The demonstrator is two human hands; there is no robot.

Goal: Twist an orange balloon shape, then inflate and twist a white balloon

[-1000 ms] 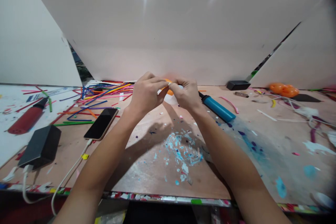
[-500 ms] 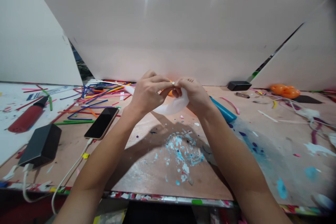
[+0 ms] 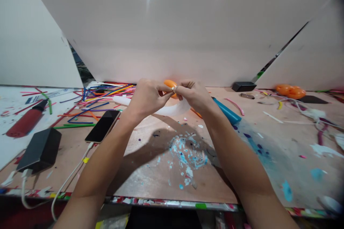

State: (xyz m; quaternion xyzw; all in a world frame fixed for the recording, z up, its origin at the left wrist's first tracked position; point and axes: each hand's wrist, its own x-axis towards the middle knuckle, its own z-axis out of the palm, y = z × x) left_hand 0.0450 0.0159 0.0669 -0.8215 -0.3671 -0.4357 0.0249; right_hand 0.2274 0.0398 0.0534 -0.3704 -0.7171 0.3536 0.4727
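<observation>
Both hands meet above the middle of the table, fingertips nearly touching. My left hand [image 3: 148, 99] is closed, thumb and finger pinching a small white end of a long white balloon [image 3: 174, 109]. My right hand [image 3: 194, 93] is closed too, pinching at the same spot. The white balloon curves below the hands and sticks out to the left behind my left wrist. Just behind the fingertips shows part of an orange balloon [image 3: 170, 83]; whether it is joined to the white one is hidden.
Several uninflated balloons [image 3: 94, 107] lie scattered at the left, near a phone [image 3: 103, 126], a black power block [image 3: 40, 149] and a red hand pump [image 3: 27, 118]. On the right are a blue tube [image 3: 227, 111], a black box [image 3: 244, 86] and an orange balloon shape [image 3: 290, 91]. White boards [image 3: 166, 32] stand behind.
My left hand has shifted slightly left and turned, its fingers now more bunched. More of the orange balloon shows behind the fingertips, and the white balloon hangs a little differently.
</observation>
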